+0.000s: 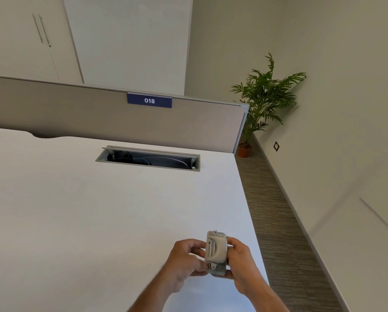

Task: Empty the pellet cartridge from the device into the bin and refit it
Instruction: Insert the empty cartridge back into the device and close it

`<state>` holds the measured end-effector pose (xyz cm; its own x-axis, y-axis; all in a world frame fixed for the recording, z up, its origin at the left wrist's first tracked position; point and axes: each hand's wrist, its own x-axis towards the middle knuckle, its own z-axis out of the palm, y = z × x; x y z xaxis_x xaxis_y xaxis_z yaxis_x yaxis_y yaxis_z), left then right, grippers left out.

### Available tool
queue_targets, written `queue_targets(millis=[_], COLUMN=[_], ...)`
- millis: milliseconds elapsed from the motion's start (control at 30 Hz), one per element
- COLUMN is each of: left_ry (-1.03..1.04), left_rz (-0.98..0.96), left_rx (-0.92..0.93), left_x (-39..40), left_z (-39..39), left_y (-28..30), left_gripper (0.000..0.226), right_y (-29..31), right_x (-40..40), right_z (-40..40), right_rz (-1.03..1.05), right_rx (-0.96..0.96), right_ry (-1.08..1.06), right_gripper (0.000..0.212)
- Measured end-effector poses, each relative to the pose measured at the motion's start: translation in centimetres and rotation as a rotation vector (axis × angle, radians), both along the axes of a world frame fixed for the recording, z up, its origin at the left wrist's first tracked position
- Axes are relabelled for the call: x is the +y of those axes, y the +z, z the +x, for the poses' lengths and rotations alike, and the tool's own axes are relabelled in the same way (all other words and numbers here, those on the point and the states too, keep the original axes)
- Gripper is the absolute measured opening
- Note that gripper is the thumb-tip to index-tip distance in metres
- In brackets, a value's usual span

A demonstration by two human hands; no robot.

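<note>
A small beige device with metal rails on its face and a clear plastic part at its bottom end is held upright above the white desk, near the desk's right edge. My right hand wraps around its right side and back. My left hand pinches its left side, thumb and fingers near the lower clear part. Whether the cartridge sits inside is not clear. No bin is in view.
A cable tray opening is cut into the desk ahead. A grey partition with a blue "018" label stands behind it. A potted plant stands on the carpeted strip to the right.
</note>
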<state>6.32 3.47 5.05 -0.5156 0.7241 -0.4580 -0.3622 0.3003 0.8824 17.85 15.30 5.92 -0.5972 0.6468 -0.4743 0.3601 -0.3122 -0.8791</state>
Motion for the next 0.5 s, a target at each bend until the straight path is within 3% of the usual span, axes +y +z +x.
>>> queue_targets(millis=[300, 433, 500], left_ry=[0.033, 0.056, 0.068], left_rz=[-0.030, -0.023, -0.024], left_rx=[0.009, 0.005, 0.000], left_x=[0.5, 0.7, 0.6], left_z=[-0.2, -0.6, -0.8], left_y=[-0.8, -1.3, -1.5], left_gripper=[0.047, 0.046, 0.046], right_y=[-0.9, -1.3, -1.3], right_x=[0.4, 0.3, 0.3], right_z=[-0.2, -0.5, -0.5], right_rz=[0.023, 0.129, 0.141], right_rx=[-0.037, -0.026, -0.024], right_ry=[-0.011, -0.225, -0.237], right_gripper=[0.039, 0.014, 0.029])
